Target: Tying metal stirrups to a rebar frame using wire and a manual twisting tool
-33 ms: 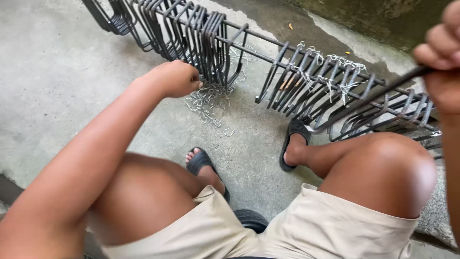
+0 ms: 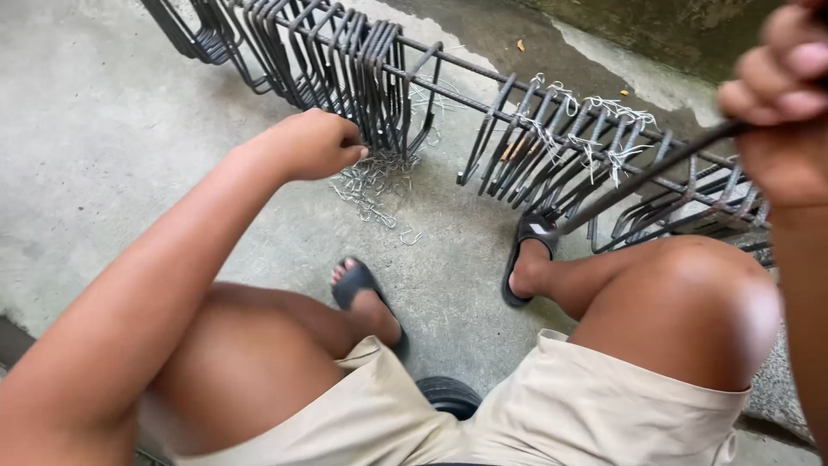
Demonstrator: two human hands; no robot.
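Right hand (image 2: 780, 103) is clenched on a thin steel rod (image 2: 642, 181), which slants down toward the right sandal (image 2: 526, 259). Left hand (image 2: 315, 142) is curled into a fist at the pile of wire ties (image 2: 371, 185) on the concrete floor (image 2: 95, 129); what it grips I can't tell. Rebar stirrups (image 2: 345, 60) hang just beyond.

Wire ties (image 2: 373, 185) on the floor (image 2: 95, 129) — beneath the rebar cage (image 2: 483, 112).
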